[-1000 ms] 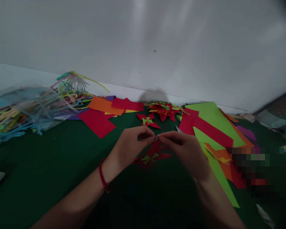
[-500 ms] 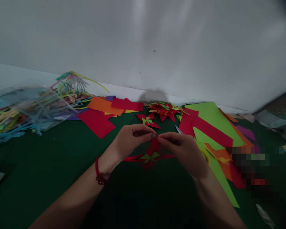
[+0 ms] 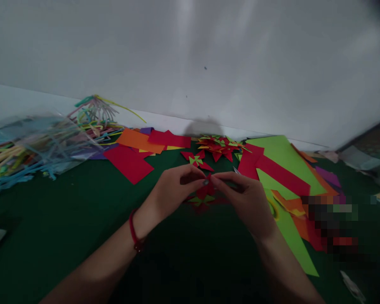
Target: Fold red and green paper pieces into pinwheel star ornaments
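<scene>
Just below center frame, the left grip (image 3: 174,185) and right grip (image 3: 248,196) pinch the upper petal (image 3: 205,192) of a red-and-green paper flower (image 3: 203,199), which uneven tugging between them could crease or tear.

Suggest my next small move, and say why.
Perhaps press the tip of the red petal a little sharper: fingertips of your left hand and right hand meet there, and the flower lying beyond has pointed petals. Blur hides how crisp this tip is.
</scene>
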